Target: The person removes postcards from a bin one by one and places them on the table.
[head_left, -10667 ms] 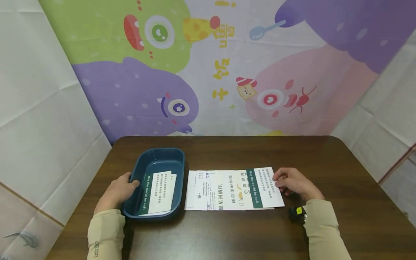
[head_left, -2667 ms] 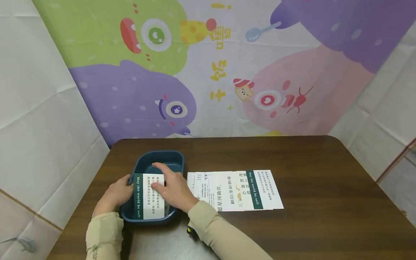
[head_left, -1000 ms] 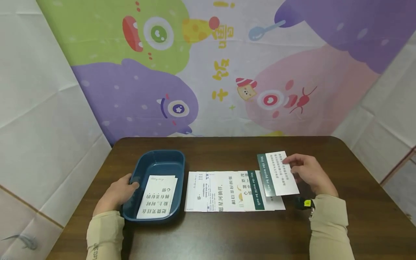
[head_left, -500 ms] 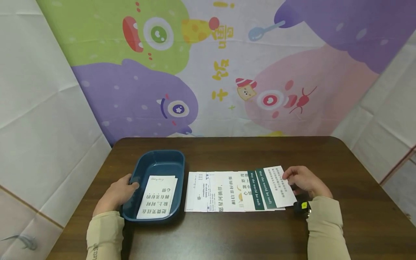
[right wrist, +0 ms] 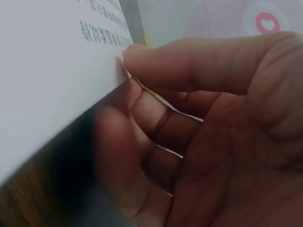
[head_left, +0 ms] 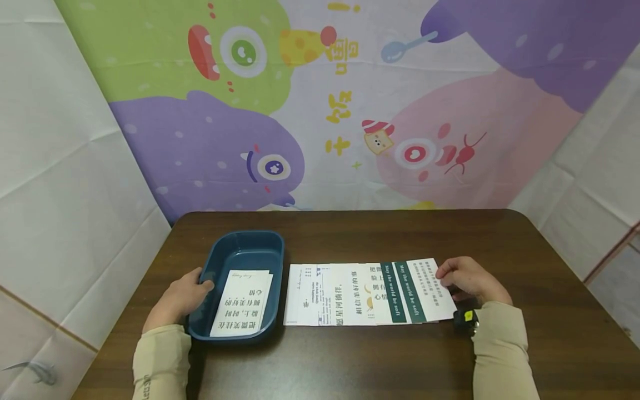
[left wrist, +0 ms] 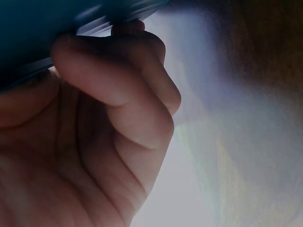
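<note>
My left hand (head_left: 182, 297) grips the left wall of a blue plastic tray (head_left: 277, 244), thumb over the rim and fingers curled under the outside in the left wrist view. White printed cards (head_left: 241, 303) lie stacked in the tray's near half. My right hand (head_left: 470, 280) pinches the right edge of a white card with a green band (head_left: 430, 289) between thumb and fingers. That card overlaps the right end of a row of cards (head_left: 345, 294), beside another green-banded card (head_left: 394, 291). In the right wrist view the pinched card (right wrist: 52, 80) slants, its edge at the thumb tip.
The brown wooden table (head_left: 330, 361) carries the tray on the left and the overlapping card row in the middle. A cartoon-printed cloth (head_left: 340, 183) hangs behind the far edge. A dark band with a yellow square (head_left: 467, 316) is on the right wrist.
My right hand has carried a green-banded card from the tray to the row's right end and lowered and straightened it there. Another card now tops the tray's stack. The left hand stays put.
</note>
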The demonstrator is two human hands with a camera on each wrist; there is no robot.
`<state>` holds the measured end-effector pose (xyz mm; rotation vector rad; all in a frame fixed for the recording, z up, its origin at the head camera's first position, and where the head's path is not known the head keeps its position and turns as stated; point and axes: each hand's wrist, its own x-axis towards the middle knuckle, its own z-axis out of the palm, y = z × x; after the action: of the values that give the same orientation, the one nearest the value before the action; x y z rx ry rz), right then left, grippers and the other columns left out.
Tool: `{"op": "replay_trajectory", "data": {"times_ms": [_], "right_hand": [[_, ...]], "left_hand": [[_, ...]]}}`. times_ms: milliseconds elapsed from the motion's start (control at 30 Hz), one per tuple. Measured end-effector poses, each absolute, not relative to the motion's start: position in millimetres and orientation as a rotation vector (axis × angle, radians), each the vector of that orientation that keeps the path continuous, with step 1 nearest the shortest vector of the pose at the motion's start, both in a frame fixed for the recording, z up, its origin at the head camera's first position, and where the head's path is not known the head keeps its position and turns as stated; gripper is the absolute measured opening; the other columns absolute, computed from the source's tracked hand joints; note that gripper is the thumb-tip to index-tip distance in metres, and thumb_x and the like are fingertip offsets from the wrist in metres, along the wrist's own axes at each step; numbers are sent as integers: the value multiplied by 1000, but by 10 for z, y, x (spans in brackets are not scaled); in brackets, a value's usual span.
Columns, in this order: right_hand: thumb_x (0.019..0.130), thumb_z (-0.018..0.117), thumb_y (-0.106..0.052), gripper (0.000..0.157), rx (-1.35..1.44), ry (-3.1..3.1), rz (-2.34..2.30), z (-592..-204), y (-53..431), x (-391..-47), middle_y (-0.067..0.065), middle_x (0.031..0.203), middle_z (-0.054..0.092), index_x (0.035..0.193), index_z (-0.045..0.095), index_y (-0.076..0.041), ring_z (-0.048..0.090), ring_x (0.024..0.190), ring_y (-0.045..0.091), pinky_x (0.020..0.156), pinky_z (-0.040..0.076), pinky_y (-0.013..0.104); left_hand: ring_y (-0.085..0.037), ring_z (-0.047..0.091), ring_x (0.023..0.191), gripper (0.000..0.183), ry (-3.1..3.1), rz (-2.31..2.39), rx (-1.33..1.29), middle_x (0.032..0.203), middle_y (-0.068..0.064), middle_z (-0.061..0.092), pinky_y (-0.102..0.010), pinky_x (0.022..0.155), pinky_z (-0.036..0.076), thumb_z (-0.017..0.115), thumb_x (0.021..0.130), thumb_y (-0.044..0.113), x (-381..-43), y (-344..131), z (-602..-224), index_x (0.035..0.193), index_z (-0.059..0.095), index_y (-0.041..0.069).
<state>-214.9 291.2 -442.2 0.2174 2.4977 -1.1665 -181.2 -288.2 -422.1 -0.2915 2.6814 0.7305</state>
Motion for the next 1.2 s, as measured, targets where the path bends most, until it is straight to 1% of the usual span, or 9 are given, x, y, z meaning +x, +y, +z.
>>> {"op": "replay_trajectory", "data": {"times_ms": [167,300,433,633,800,1000,1200], "right_hand": [[89,65,-7,18,193,2516,-1130,-4425,2915,-2163,18,109,64,106,65,0,59,95,30,71,51,37],[88,65,-6,17,179,2513,-1126,-4420,2909,-2171,15,104,63,104,63,0,58,93,29,68,51,35],[88,65,-5,17,152,2515,-1122,-4408,2911,-2167,14,101,62,104,62,0,57,93,28,70,52,37],[87,64,-2,14,90,2536,-1083,-4397,2903,-2171,12,95,60,101,61,0,58,89,27,69,53,37],[86,65,-1,13,71,2557,-1043,-4391,2886,-2176,14,96,62,98,62,0,58,87,28,68,54,37],[86,65,-2,13,83,2570,-1012,-4396,2876,-2176,15,97,62,98,62,0,58,87,28,68,54,37],[86,65,-2,12,77,2585,-992,-4412,2880,-2180,14,94,62,97,61,0,58,84,27,67,54,36]], "left_hand": [[-58,42,136,65,2683,726,-286,153,-39,35,-69,105,42,37,105,30,-1811,-2895,-4231,155,24,-8],[-57,43,136,64,2684,727,-283,153,-38,36,-68,105,42,37,105,30,-1810,-2895,-4221,155,25,-8],[-56,47,132,61,2691,729,-276,151,-38,39,-67,103,45,37,105,30,-1811,-2889,-4211,153,29,-6],[-56,48,131,62,2698,716,-279,151,-39,39,-67,102,45,38,104,29,-1811,-2885,-4212,153,28,-8],[-57,46,133,64,2696,715,-280,152,-39,37,-68,103,44,37,104,30,-1813,-2884,-4222,154,26,-8],[-54,49,129,61,2693,727,-278,150,-38,40,-67,101,46,38,105,30,-1816,-2886,-4230,153,29,-7],[-53,52,127,59,2694,730,-279,148,-38,43,-66,100,47,38,104,29,-1811,-2882,-4229,152,32,-6]]}}
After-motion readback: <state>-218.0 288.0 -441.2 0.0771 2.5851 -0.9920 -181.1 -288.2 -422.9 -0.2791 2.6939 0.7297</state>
